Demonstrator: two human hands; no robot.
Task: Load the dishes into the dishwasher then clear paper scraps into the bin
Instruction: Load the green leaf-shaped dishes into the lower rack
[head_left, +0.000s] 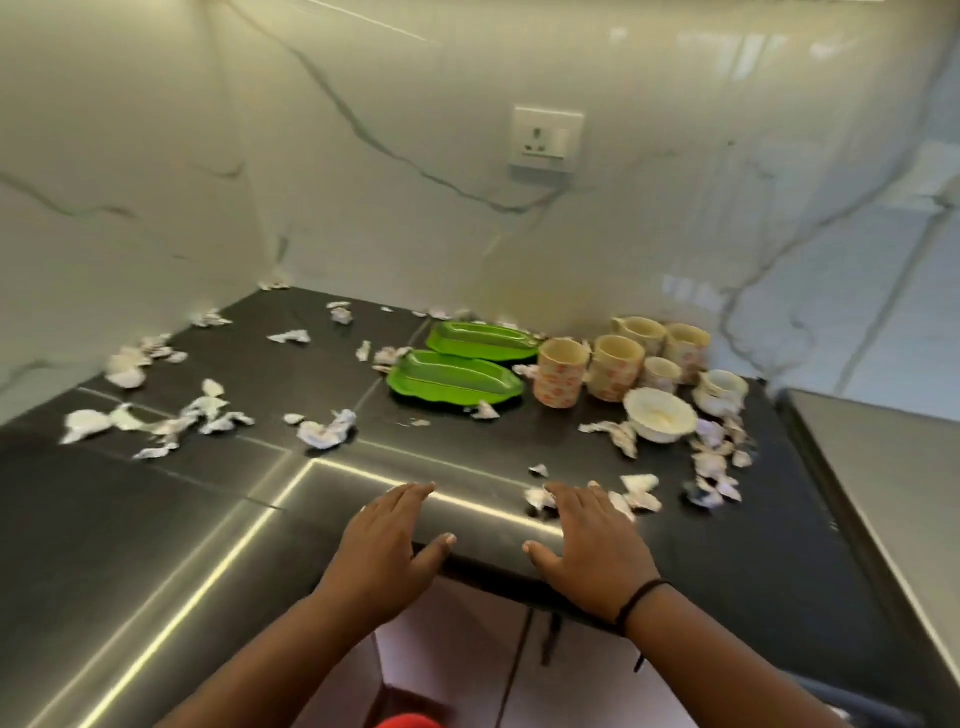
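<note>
Both hands lay flat on the near edge of the dark table (156, 519), fingers straight and spread, neither one holding anything. The left hand (387, 540) rested palm down with its thumb hooked over the table's front lip, and the right hand (589, 545), with a dark band (641, 597) at the wrist, lay beside it, a short gap of bare edge between them. Its fingertips reached a few paper scraps (540, 498) lying just ahead of and to the right of it. Well beyond the hands, toward the marbled wall (363, 208), stood the dishes: two green leaf-shaped trays (454, 382), one overlapping the other, straight ahead of the left hand, and to their right a cluster of patterned cups (563, 371) set close together. A white scalloped bowl (660, 415) sat nearer than the cups, ahead of the right hand and off to its right, with a small white cup (722, 389) just behind it. More torn and crumpled paper lay scattered across the table, a wide spread far to the left of the left hand (166, 421), a crumpled lump (327, 431) ahead of it, and a heap (717, 467) beyond the right hand by the bowl. A wall socket (545, 140) was set in the wall above the trays.
</note>
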